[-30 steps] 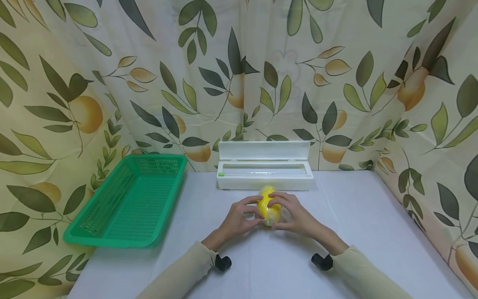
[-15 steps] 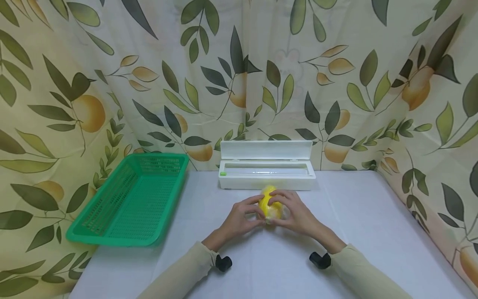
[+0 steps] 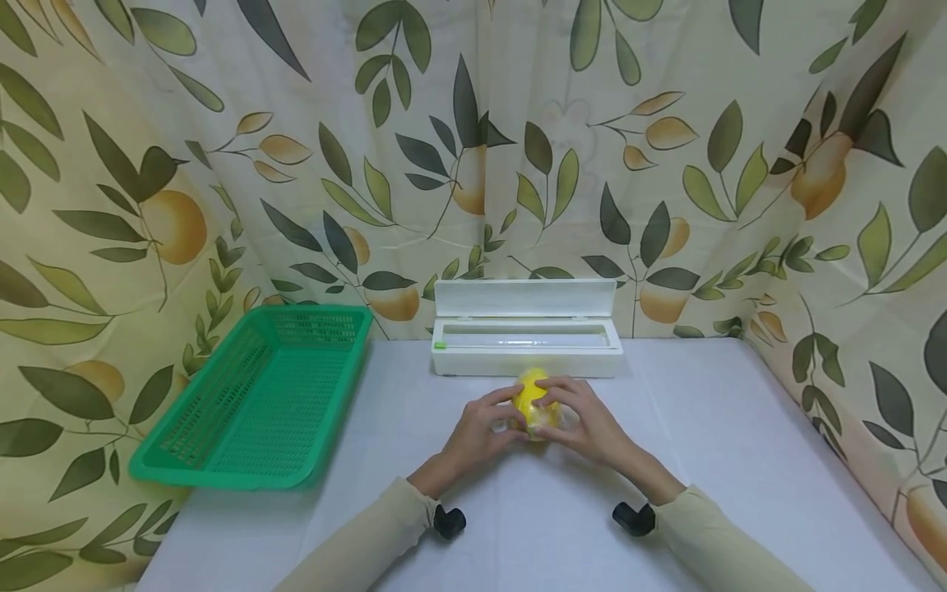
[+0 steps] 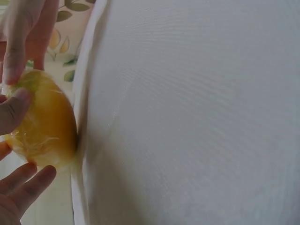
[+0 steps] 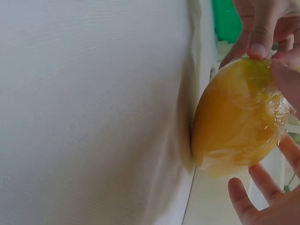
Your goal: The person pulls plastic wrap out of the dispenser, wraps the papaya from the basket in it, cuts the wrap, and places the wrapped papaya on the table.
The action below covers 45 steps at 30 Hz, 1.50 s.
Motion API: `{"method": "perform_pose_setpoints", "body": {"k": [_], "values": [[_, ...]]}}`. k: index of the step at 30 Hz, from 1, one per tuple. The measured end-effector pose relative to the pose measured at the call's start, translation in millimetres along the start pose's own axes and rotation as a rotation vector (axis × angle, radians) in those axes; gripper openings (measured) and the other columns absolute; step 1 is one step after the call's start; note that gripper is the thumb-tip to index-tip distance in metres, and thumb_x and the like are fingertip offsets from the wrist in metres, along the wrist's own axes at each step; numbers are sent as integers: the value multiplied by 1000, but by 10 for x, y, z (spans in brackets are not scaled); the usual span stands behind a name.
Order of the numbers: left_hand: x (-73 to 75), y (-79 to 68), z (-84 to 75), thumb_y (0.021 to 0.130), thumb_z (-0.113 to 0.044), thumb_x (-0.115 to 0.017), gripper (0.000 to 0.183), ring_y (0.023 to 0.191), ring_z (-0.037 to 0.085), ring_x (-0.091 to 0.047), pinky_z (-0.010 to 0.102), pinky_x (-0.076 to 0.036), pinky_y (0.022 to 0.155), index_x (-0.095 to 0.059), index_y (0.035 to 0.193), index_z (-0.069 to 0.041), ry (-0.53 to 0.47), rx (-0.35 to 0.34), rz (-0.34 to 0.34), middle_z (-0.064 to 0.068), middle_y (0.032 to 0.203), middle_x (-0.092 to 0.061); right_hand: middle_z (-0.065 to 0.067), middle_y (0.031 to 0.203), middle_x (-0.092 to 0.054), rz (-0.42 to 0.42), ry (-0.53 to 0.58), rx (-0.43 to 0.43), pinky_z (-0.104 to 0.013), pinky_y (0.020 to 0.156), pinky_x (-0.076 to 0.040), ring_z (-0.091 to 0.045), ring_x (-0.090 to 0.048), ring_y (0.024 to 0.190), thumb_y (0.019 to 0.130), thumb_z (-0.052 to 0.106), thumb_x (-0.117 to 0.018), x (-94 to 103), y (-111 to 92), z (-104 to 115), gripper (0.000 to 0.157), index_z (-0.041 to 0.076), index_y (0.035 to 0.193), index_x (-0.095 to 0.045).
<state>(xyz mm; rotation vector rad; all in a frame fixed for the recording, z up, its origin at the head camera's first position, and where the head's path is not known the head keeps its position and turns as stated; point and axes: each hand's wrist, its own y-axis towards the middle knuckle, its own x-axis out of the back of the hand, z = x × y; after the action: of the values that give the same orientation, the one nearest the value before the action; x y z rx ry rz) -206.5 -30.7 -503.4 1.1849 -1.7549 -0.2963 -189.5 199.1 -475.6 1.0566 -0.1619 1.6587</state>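
Note:
A yellow oval fruit (image 3: 529, 396) wrapped in clear cling film is held upright over the white-covered table, in front of the dispenser box. My left hand (image 3: 482, 427) grips its left side, fingers at the upper part and thumb at the near end. From the right, my right hand (image 3: 592, 423) grips it too, its thumb pressing the film at the near end. Up close in the right wrist view, the wrapped fruit (image 5: 239, 117) shows shiny creases in the film and a greenish patch at the thumbs. The left wrist view shows the fruit (image 4: 49, 119) between both hands' fingers.
Behind the fruit stands a white cling film dispenser box (image 3: 527, 362), lid raised, with a film roll inside and a small green piece at its left. A green plastic basket (image 3: 296, 403) sits at the left. A patterned curtain (image 3: 518, 205) encloses the table.
Both thumbs shift at the near end of the fruit, and the loose film there is pressed closer. The hands otherwise stay in place; basket and box have not moved.

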Motion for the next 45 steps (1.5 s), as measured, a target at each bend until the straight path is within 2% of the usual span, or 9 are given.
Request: {"method": "perform_pose_setpoints", "body": {"k": [4, 10, 12, 17, 23, 27, 32, 37, 45], "values": [[4, -12, 13, 77, -5, -89, 14, 124, 34, -63, 40, -50, 104, -76, 82, -7, -23, 25, -4, 19, 132, -66, -9, 140, -62, 22, 24, 11, -65, 102, -43, -38, -50, 129, 82, 25, -88, 7, -16, 2, 28, 20, 106, -74], [-16, -44, 29, 79, -5, -89, 12, 124, 32, -64, 40, -48, 107, -77, 81, -8, -37, 51, -13, 18, 134, -65, -7, 145, -59, 57, 109, -18, -63, 107, -41, -38, -48, 136, 97, 16, -71, 38, -38, -56, 20, 20, 116, -77], [-27, -53, 37, 79, -5, -88, 12, 126, 31, -63, 40, -47, 108, -77, 82, -8, -45, 55, -12, 17, 135, -64, -6, 146, -59, 56, 139, -35, -60, 105, -45, -37, -49, 136, 99, 16, -68, 40, -38, -82, 20, 21, 116, -77], [-57, -69, 50, 81, -9, -87, 11, 129, 29, -60, 39, -46, 109, -77, 84, -11, -48, 64, -8, 14, 139, -63, -7, 145, -59, 53, 194, -78, -53, 94, -55, -37, -50, 133, 95, 20, -74, 23, -10, -89, 17, 22, 112, -76], [-58, -52, 18, 81, -8, -86, 9, 130, 29, -60, 39, -48, 107, -78, 83, -11, -20, 56, 4, 14, 140, -63, -7, 140, -60, 27, 162, -79, -55, 90, -55, -36, -49, 129, 88, 21, -83, -7, 14, -60, 20, 23, 106, -75], [-76, -38, 15, 81, -15, -88, 11, 131, 27, -60, 37, -48, 107, -78, 80, -11, 9, 57, 14, 11, 140, -63, -10, 144, -55, 4, 129, -69, -55, 88, -55, -37, -45, 130, 84, 20, -87, -30, 8, -75, 28, 21, 108, -73], [-98, -16, 19, 79, -18, -91, 18, 130, 26, -60, 36, -47, 108, -76, 78, -9, 8, 77, -2, 11, 138, -64, -20, 154, -43, -1, 74, -89, -63, 93, -52, -48, -40, 135, 86, 25, -85, -65, -5, -103, 49, 15, 129, -65], [-102, -9, 7, 80, -13, -90, 17, 130, 25, -60, 35, -46, 109, -73, 78, -9, -6, 108, -5, 11, 138, -64, -27, 158, -34, 22, 124, -153, -66, 96, -49, -53, -40, 139, 88, 26, -83, -86, -24, -106, 60, 12, 139, -55], [-78, -63, -80, 79, -9, -89, 21, 124, 30, -64, 30, -59, 84, -70, 88, -4, -162, 230, -35, 13, 136, -65, -20, 159, -38, 60, 182, -219, -55, 100, -50, -47, -45, 138, 86, 26, -85, -78, -68, -56, 75, 8, 148, -45]]}}
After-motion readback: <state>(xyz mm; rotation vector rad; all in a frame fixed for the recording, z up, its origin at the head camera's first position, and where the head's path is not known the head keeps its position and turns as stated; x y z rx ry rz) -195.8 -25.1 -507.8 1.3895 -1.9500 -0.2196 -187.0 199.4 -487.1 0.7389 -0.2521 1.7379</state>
